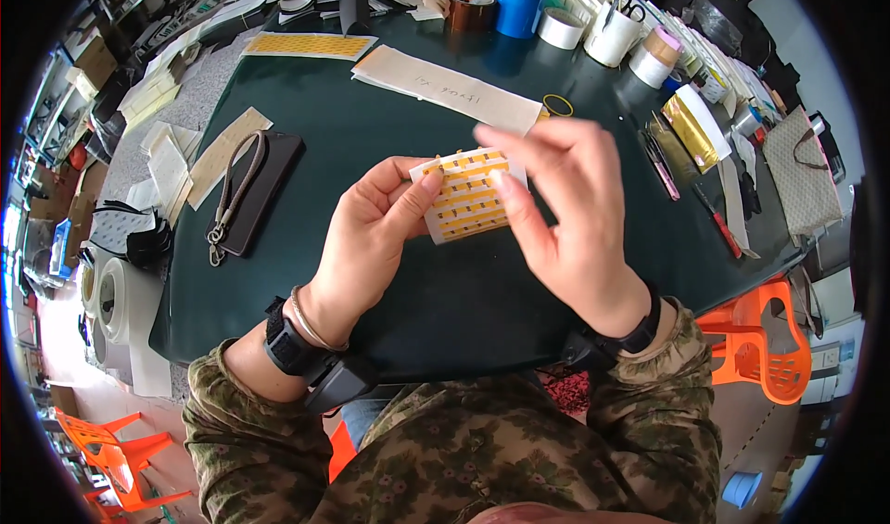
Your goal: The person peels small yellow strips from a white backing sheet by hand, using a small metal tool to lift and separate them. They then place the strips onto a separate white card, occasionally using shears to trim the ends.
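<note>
I see L hand [357, 237] pinching the flat card [468, 211] by its L edge, thumb on front, other fingers curled. Card's at frame ctr: stiff-looking, 4-sided, white w/ yellow bands & small dark bits. R hand [584, 214] half open, fingers blurred, thumb at card's upper R; can't tell if it grips. Smooth dk-green tabletop [445, 311] below; flat dark case [271, 190] w/ braided cord [225, 211], L of ctr; long pale paper strip [445, 87], upper ctr.
</note>
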{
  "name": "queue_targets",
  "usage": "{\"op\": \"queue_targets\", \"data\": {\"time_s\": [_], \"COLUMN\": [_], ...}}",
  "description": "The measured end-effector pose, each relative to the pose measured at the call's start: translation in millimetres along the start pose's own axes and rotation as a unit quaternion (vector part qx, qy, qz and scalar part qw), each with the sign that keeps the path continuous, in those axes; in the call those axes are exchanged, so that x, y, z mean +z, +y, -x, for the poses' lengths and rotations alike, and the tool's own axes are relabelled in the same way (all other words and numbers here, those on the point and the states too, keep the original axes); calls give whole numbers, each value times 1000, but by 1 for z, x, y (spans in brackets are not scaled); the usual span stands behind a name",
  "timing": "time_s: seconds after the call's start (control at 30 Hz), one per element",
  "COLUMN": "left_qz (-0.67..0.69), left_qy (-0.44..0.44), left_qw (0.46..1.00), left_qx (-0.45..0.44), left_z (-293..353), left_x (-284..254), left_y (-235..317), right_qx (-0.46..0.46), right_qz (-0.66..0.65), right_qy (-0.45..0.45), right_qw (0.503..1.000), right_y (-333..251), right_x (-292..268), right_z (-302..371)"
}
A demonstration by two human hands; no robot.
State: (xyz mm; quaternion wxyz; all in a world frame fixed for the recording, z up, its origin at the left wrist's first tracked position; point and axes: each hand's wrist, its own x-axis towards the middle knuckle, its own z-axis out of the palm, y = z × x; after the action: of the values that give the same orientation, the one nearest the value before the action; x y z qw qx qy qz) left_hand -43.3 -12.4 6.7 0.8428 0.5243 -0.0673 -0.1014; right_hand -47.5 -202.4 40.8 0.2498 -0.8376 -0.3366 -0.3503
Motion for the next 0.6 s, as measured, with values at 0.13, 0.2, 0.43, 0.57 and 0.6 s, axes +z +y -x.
{"op": "queue_targets", "data": {"time_s": [0.13, 0.2, 0.43, 0.57, 0.6], "left_qz": [-75, -109, -330, -243, -178], "left_qy": [-32, -25, 19, -6, -23], "left_qw": [995, 989, 936, 966, 981], "left_qx": [52, 97, 125, 89, 68], "left_z": [-2, 1, 9, 6, 3], "left_x": [-9, -5, 1, -3, -6], "left_y": [-8, -8, 4, 3, 2], "right_qx": [-37, -36, -14, 53, 52], "right_qz": [8, -8, 92, -186, -186], "right_qy": [-37, -44, -124, -50, -49], "right_qw": [999, 998, 988, 980, 980], "right_y": [-7, -11, -26, -3, 1], "right_x": [12, 17, 21, 21, 18], "right_z": [2, 3, 12, 5, 5]}}
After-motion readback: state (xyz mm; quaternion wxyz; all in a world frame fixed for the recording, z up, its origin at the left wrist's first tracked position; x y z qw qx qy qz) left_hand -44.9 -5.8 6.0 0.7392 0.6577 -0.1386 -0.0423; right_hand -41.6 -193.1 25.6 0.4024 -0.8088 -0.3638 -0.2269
